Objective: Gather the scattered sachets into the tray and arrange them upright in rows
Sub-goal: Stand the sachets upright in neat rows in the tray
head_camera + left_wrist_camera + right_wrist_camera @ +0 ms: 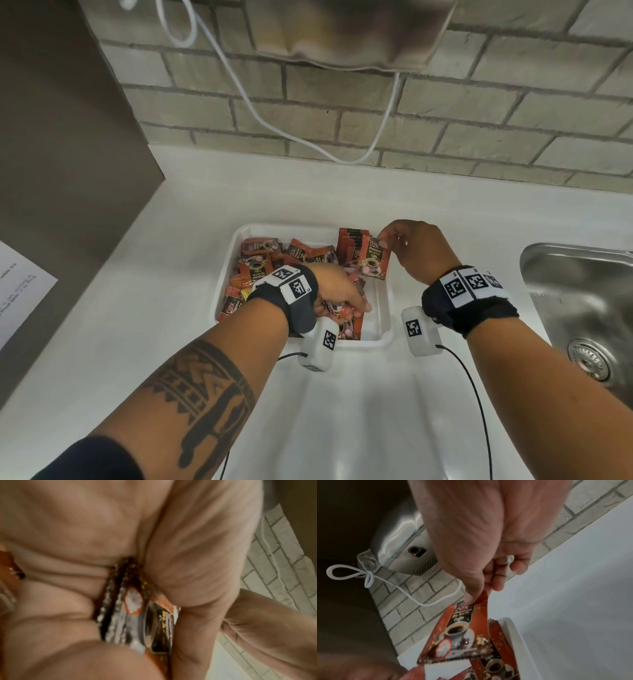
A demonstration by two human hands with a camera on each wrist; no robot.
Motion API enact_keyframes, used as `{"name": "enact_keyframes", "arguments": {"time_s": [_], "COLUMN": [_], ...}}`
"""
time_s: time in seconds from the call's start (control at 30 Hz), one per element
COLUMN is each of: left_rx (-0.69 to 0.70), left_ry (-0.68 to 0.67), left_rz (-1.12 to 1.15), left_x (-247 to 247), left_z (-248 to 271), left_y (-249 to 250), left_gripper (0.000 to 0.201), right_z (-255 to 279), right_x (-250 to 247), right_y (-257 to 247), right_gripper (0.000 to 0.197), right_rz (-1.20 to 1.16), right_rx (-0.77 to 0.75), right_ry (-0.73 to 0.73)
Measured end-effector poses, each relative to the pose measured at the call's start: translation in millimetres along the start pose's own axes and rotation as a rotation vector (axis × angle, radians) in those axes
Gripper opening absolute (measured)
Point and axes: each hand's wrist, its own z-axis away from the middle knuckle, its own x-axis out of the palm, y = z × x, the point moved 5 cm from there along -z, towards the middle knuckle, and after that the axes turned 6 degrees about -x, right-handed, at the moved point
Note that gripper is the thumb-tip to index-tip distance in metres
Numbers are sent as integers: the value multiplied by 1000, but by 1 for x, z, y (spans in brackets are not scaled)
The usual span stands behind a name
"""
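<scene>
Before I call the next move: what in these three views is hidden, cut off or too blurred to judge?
- Head view: sachets under the left hand and wrist strap are hidden, so the tray count is unknown.
- Left wrist view: the gripped sachet stack is blurred and wrapped by fingers; count unreadable.
- Right wrist view: the right hand pinches one sachet, which covers the upright row behind it.
- Head view: the sink is cut off at the right edge.
</scene>
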Motion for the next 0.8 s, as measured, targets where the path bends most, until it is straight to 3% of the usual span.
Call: {"name": "enact_keyframes", "arguments": {"time_s": [0.17,0.4,0.5,0.67,0.8], "left_rx": [-53,84,111,67,77], "left_ry": [-12,154,197,108,206], "left_rz": [-163,-281,-305,-80,-195], "left_x": [0,-3,-4,0,-7], "left_z": [-6,-12,-16,-29,-29], "left_y": [-4,13,15,10,17], "left_gripper": [28,56,57,34,34], "right_z": [-1,-8,-10,-11,-14], "right_x": [-2,14,19,25,31], "right_y": [-1,-2,-3,-1,3], "right_gripper": [14,16,14,18,14], "right_rz": [8,66,77,99,134], "right_rx": [-23,-41,-41,12,44], "right_ry": [52,9,-8,-43,-40]}}
